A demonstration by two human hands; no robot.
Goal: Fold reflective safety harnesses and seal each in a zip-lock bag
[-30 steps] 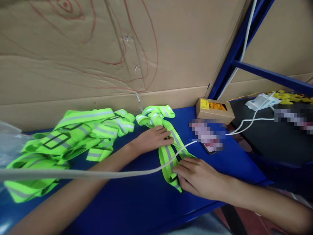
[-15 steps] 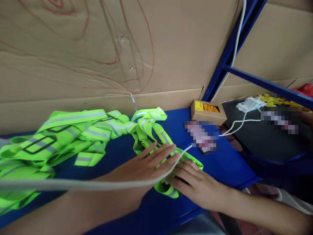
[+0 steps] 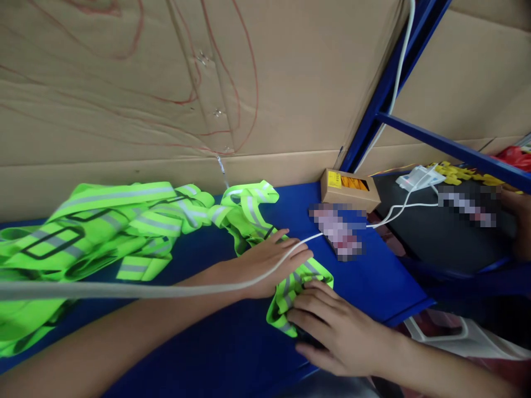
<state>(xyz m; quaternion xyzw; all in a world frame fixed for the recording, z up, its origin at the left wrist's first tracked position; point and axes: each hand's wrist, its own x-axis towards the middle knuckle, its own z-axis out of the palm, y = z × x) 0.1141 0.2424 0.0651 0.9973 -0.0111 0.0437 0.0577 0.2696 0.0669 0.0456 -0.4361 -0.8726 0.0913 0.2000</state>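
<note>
A tangle of bright yellow-green straps (image 3: 108,207) with silver reflective stripes and black buckles lies along the table on the left. One run of this webbing reaches right, under both hands. My left hand (image 3: 277,262) rests across that run, fingers extended and lying over it; what is beneath its palm is hidden. Closer to the table's front edge, my right hand (image 3: 332,323) curls its fingers over the gathered reflective strap (image 3: 282,309). Its thumb is low at the near side, beside something dark that is partly covered. A white cable (image 3: 207,289) passes over my left hand.
On the blue table (image 3: 381,276) a blurred-out phone-like object (image 3: 336,232) lies near an open cardboard box (image 3: 350,188) with orange contents. Behind stands a cardboard wall (image 3: 290,83) and a blue metal frame (image 3: 385,94). Another person's hand (image 3: 520,221) shows at the right edge.
My left hand has slid slightly right, its fingers closer together. My right hand has moved a little lower and curls more around the strap bundle.
</note>
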